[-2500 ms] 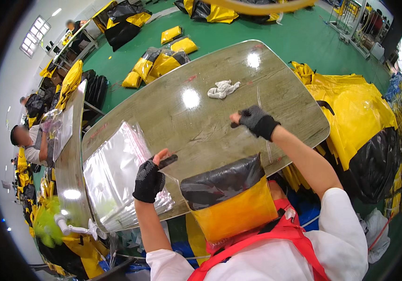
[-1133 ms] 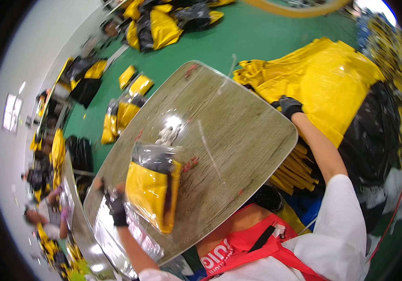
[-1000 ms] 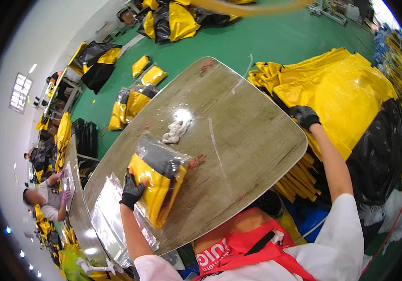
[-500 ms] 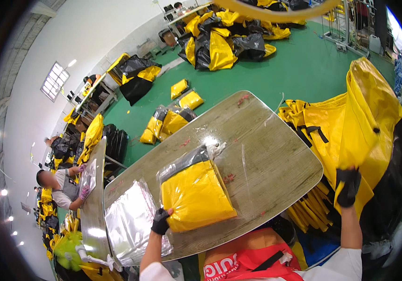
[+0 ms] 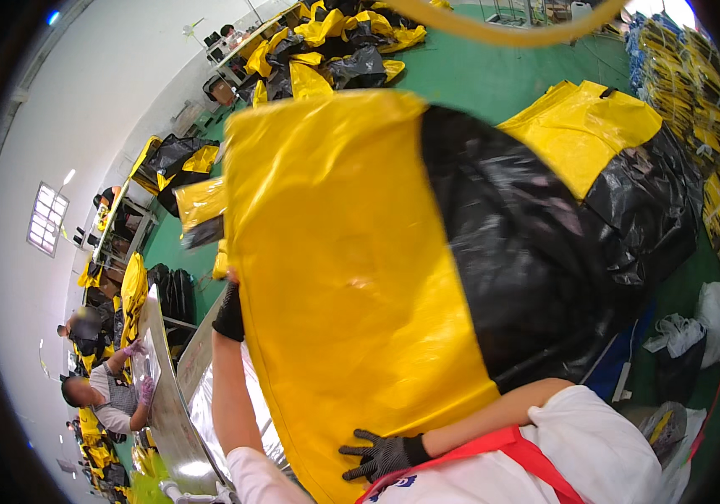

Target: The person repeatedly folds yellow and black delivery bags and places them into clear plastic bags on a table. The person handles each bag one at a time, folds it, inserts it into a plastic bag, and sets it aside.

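Observation:
A large yellow and black coated-fabric piece point(image 5: 351, 277) hangs spread out before me, its yellow part to the left and its black part to the right. My left hand point(image 5: 230, 315), in a black glove, grips its left edge; most of the fingers are hidden behind the fabric. Low on the yellow part lies my right hand point(image 5: 383, 455), gloved too, fingers spread flat against the surface. The fabric hides most of the table. Left of it, partly covered, a stack of clear plastic bags point(image 5: 202, 403) shows.
A yellow and grey package point(image 5: 200, 206) in clear plastic shows beyond the fabric's upper left. More yellow and black fabric point(image 5: 582, 139) is heaped at right. A co-worker point(image 5: 116, 395) stands at a table on the left. White plastic sacks point(image 5: 717, 315) lie at far right.
My left hand has left the wrapped yellow package and now holds the large fabric piece. That piece has come up across the table. My right hand has moved from the right-hand pile to the fabric's lower part.

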The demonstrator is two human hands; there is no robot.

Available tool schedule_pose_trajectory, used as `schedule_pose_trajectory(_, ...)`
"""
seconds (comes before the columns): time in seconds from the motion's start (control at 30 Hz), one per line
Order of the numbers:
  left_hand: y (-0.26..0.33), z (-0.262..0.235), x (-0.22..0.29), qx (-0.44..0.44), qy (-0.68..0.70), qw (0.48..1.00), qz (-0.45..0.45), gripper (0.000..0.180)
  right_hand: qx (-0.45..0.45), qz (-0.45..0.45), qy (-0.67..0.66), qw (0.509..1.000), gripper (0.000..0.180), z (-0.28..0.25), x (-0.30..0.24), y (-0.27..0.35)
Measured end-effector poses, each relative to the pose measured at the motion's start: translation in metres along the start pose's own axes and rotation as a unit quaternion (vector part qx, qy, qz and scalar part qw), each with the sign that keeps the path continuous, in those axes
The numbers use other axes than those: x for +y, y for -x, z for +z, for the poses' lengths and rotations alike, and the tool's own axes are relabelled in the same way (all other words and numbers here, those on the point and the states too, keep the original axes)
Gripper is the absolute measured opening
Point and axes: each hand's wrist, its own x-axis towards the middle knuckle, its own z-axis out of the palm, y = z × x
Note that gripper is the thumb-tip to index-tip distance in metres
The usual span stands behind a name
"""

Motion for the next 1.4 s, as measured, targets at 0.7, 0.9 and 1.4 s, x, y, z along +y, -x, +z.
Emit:
schedule_pose_trajectory(0.7, 0.167, -0.204, -0.151, 0.466, -0.469, 0.749, 0.043, 0.028, 0.222, 0.7, 0.21, 0.646, 0.055, -0.264, 0.215, 0.205)
schedule_pose_trajectory(0.9, 0.184, -0.239, -0.191, 0.48, -0.539, 0.692, 0.013, 0.028, 0.068, 0.695, 0.227, 0.679, 0.045, -0.267, 0.29, 0.246)
schedule_pose_trajectory(1.4, -0.023, 0.087, -0.185, 0.058, -0.663, 0.713, 0.222, 0.085, 0.358, 0.215, 0.482, 0.77, 0.021, -0.341, 0.299, -0.014)
